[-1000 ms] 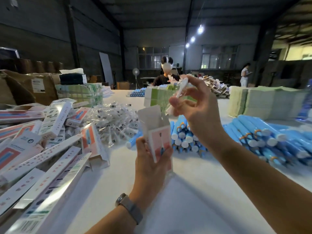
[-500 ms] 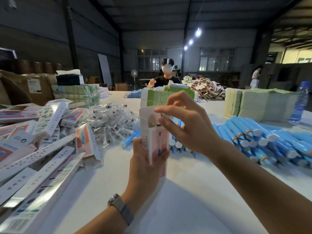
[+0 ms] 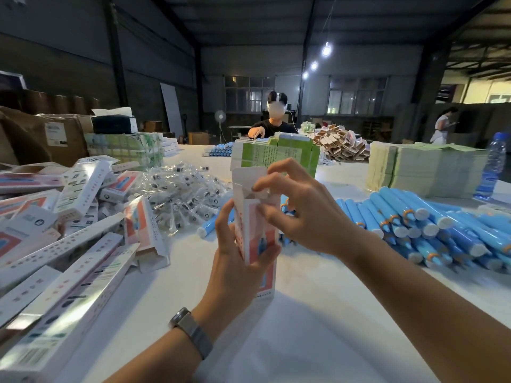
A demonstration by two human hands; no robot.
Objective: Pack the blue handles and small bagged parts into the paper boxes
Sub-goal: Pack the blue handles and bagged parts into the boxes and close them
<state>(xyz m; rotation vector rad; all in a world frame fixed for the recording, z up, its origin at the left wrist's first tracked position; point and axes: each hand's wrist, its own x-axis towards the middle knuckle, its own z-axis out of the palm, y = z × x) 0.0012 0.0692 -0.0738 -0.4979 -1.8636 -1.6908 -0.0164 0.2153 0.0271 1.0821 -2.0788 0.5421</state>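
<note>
A: Table (image 3: 318, 313), handles (image 3: 414, 225) piled right, bags (image 3: 179, 194) heaped left. Box (image 3: 257, 230)?
B: Upright, centre, left hand (image 3: 240, 261) wrapped round it.
A: Right hand (image 3: 307, 217)?
B: Fingertips curled at the open top flap (image 3: 249, 175); whether they pinch it, can't tell. Advice: steady the box, fold side tabs first, then tuck the flap.

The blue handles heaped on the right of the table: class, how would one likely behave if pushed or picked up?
The blue handles look round and smooth, so one would probably roll if nudged sideways. They look like rigid plastic, so likely stiff. The heap lies loose on the white table, so pulling one out may shift its neighbours.
</note>
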